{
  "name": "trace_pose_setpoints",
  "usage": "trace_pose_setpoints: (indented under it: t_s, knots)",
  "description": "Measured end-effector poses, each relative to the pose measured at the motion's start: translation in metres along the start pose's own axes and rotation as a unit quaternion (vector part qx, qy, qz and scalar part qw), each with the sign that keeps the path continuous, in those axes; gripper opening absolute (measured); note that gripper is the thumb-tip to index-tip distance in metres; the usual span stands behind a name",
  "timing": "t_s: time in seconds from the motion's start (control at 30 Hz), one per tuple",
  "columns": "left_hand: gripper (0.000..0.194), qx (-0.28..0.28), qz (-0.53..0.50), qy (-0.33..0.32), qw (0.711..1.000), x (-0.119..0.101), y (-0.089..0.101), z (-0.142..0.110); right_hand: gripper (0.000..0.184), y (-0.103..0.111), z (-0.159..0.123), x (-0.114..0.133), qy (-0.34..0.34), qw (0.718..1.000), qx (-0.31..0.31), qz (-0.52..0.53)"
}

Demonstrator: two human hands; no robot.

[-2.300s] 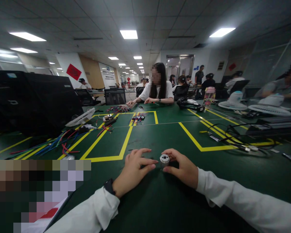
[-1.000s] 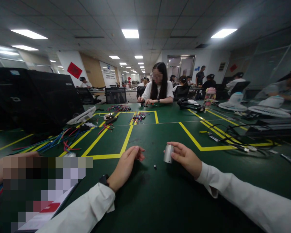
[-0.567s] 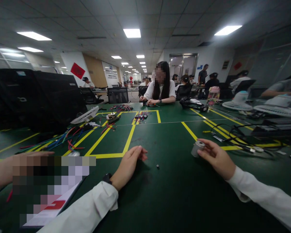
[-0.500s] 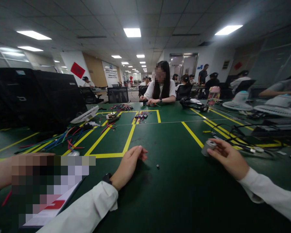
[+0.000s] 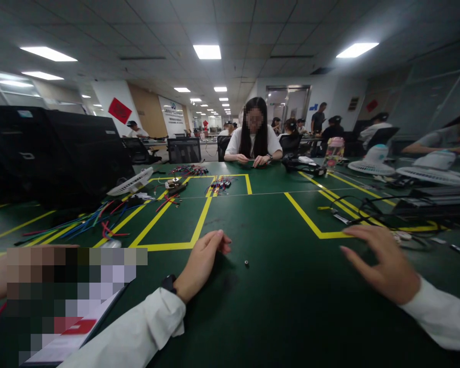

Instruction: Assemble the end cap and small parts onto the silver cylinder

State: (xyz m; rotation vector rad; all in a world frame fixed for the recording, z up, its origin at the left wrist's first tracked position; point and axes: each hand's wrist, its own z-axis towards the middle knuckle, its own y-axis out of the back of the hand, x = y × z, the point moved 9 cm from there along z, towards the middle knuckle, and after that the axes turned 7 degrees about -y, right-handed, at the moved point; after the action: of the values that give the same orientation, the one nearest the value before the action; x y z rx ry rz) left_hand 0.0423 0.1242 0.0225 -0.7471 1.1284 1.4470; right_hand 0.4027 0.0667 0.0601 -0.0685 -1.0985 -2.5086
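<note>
And here the right hand (image 5: 385, 263) spreads wide, thumb well apart from the fingers, gripping nothing visible! The left hand (image 5: 204, 263) curls loosely; whether it holds anything, I can't tell. Just beside it, the small metal piece (image 5: 246, 263) sits on the green surface (image 5: 276, 317).

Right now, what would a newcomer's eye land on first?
Probably the yellow tape outlines across the green table. Next come the large black case at left and the person in white seated opposite. A tiny metal part lies between left hand and right hand, nearer the left.
</note>
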Motion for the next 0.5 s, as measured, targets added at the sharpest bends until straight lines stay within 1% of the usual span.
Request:
trace_pose_setpoints:
  t_s: [0.03, 0.07, 0.13, 0.17, 0.2, 0.27, 0.33, 0.4, 0.43, 0.47, 0.5]
  knots:
    - [0.037, 0.001, 0.003, -0.001, 1.000, -0.001, 0.000, 0.000, 0.032, -0.019, 0.003, 0.029, 0.023, 0.997, 0.055, 0.045]
    - [0.037, 0.001, 0.005, -0.001, 1.000, -0.002, 0.000, -0.001, 0.027, -0.040, 0.005, 0.055, 0.029, 0.989, 0.123, 0.082]
    - [0.037, 0.002, 0.008, 0.001, 1.000, -0.002, 0.001, -0.001, 0.025, -0.078, 0.008, 0.106, 0.034, 0.962, 0.223, 0.151]
    - [0.037, 0.002, 0.008, 0.000, 1.000, -0.002, 0.001, -0.001, 0.026, -0.093, 0.011, 0.128, 0.031, 0.950, 0.256, 0.177]
    - [0.037, 0.001, 0.007, 0.000, 1.000, -0.002, 0.001, -0.001, 0.026, -0.105, 0.014, 0.147, 0.030, 0.941, 0.274, 0.195]
    - [0.037, -0.002, 0.002, -0.001, 1.000, -0.001, 0.002, 0.000, 0.023, -0.121, 0.020, 0.174, 0.033, 0.934, 0.285, 0.214]
    - [0.037, -0.002, -0.003, 0.002, 1.000, 0.001, 0.003, 0.000, 0.015, -0.128, 0.025, 0.187, 0.040, 0.934, 0.280, 0.217]
    - [0.036, 0.002, -0.005, 0.006, 1.000, 0.003, 0.003, 0.001, 0.011, -0.125, 0.029, 0.184, 0.042, 0.935, 0.276, 0.220]
    - [0.037, 0.003, -0.006, 0.006, 1.000, 0.003, 0.004, 0.001, 0.013, -0.120, 0.031, 0.175, 0.039, 0.937, 0.269, 0.222]
    - [0.037, 0.005, -0.006, 0.006, 1.000, 0.004, 0.004, 0.000, 0.015, -0.110, 0.035, 0.162, 0.037, 0.943, 0.247, 0.218]
    - [0.037, 0.007, -0.006, 0.005, 1.000, 0.004, 0.005, 0.000, 0.017, -0.095, 0.040, 0.145, 0.039, 0.955, 0.212, 0.203]
